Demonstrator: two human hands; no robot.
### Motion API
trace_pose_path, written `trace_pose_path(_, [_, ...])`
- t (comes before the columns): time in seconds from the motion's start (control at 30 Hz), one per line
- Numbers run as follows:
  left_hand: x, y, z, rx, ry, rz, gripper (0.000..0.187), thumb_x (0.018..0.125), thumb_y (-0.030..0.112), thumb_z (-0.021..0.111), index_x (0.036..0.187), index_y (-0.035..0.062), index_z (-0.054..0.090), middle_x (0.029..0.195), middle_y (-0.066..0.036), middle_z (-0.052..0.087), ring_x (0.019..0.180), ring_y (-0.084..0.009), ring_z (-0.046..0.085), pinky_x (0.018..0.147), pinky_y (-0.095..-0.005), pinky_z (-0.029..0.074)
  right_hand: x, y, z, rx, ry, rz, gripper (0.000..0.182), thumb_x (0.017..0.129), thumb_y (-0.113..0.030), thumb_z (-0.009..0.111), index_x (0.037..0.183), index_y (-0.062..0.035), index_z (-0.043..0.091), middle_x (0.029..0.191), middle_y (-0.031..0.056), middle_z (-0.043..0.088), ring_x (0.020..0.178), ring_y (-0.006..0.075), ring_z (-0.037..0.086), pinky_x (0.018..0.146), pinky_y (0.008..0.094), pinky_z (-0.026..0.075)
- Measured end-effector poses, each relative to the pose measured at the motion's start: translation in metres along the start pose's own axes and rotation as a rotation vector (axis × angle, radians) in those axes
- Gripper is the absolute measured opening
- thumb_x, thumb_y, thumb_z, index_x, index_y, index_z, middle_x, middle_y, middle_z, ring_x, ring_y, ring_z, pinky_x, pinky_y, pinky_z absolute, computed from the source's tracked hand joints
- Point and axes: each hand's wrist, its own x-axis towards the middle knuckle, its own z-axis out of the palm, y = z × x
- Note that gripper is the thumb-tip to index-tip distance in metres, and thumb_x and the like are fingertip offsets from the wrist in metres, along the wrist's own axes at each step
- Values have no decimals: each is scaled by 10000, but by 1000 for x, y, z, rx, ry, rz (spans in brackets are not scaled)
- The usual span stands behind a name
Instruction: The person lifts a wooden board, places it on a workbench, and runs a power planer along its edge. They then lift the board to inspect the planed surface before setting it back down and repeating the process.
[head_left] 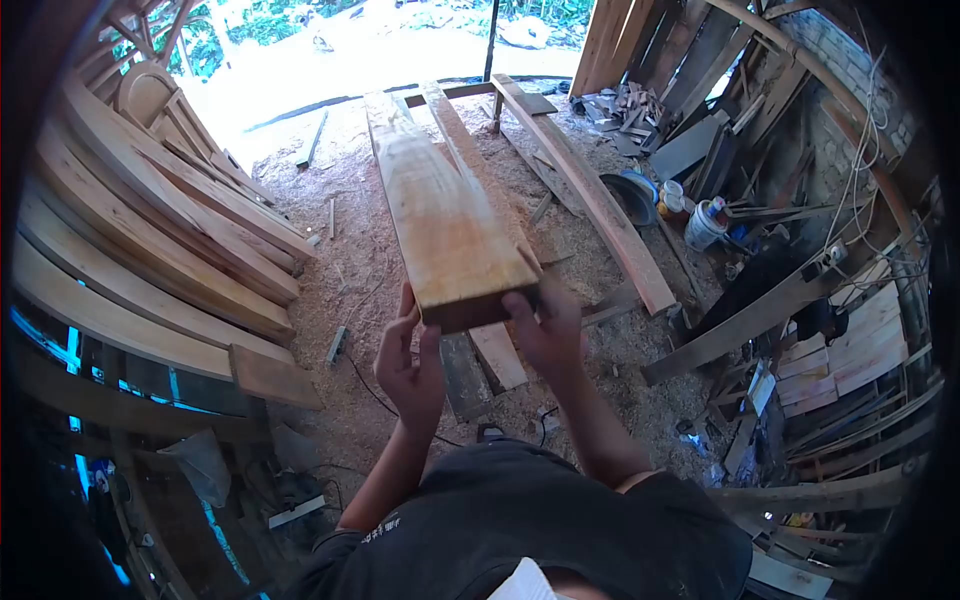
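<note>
A long, thick wooden plank [445,220] stretches away from me, its near end lifted toward my body. My left hand [412,365] grips the near left corner, thumb against the end face and fingers along the side. At the near right corner my right hand [548,325] has its thumb on the end face, with the other fingers partly hidden behind the edge. Beneath and beside the plank run a narrower board [455,140] and a long beam [590,195] on a low wooden support [465,91].
Several large planks [160,240] lean along the left. Sawdust [340,270] covers the floor, where a power strip [338,345] and cord lie. On the right are a white bucket [706,226], a dark basin [630,200], wood scraps [625,115] and stacked boards [845,350].
</note>
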Motion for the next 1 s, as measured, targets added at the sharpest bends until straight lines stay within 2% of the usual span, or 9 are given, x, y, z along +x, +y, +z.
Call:
trace_pose_path(0.1, [-46,-12,-6,-5,74,-76,269,1053,-58,609,1314,-117,578,1609,-357,474,1548,-366,445,1252,-414,369,-39,-4,-8,-228,-87,74,739,917,-206,849,1558,1,543,1163,231,777,950,330,799,824,415,616])
trace_pose_path(0.17, [-64,-24,-17,19,76,-208,129,1071,-39,606,1200,-39,597,1567,-272,569,1419,-226,560,1141,-365,463,-60,15,-1,-299,-74,-8,724,910,-201,846,1540,13,559,1188,256,758,963,363,790,827,427,613])
trace_pose_path(0.3, [-91,-51,-35,12,39,-155,156,1065,-48,608,1218,-39,578,1557,-276,579,1436,-258,569,1172,-375,453,-91,45,-3,-262,-112,-89,754,903,-191,849,1555,24,539,1273,268,737,1018,396,780,850,435,613])
trace_pose_path(0.43, [-123,-84,-55,126,-127,-209,384,999,-117,642,1369,-33,584,1620,-323,485,1524,-362,483,1215,-416,421,-125,73,-19,-240,-291,73,836,869,-121,866,1591,46,480,1384,272,694,1163,419,740,920,428,605])
trace_pose_path(0.5, [-142,-98,-62,116,-134,-271,457,990,-127,638,1433,-43,561,1620,-314,491,1517,-348,495,1210,-423,432,-148,94,-21,-224,-377,134,866,849,-134,890,1599,26,487,999,239,756,884,368,780,753,424,590])
trace_pose_path(0.63, [-171,-134,-86,409,-400,-232,612,953,-121,641,1541,-85,477,1564,-342,529,1498,-384,516,1203,-440,453,-209,154,-21,-211,-405,104,879,828,-86,884,1606,10,487,923,220,737,807,373,753,713,436,575])
trace_pose_path(0.7, [-188,-163,-95,584,-513,-134,606,917,-106,662,1508,-106,525,1490,-375,574,1463,-453,536,1190,-460,477,-240,180,-20,-237,-526,277,876,818,-47,870,1606,2,490,1000,235,754,852,390,763,739,426,586])
trace_pose_path(0.8, [-217,-205,-104,606,-522,-149,547,901,-120,668,1443,-92,597,1465,-374,592,1433,-469,560,1177,-484,495,-277,231,-10,-181,-470,141,871,822,-35,861,1607,4,487,1150,258,756,952,392,774,801,407,601])
trace_pose_path(1.0, [-273,-290,-114,627,-530,-95,485,897,-140,664,1376,-65,661,1473,-388,578,1419,-478,571,1173,-486,501,-355,318,-1,-122,-527,291,870,835,-20,852,1619,-3,474,1316,277,718,1102,384,765,906,379,598])
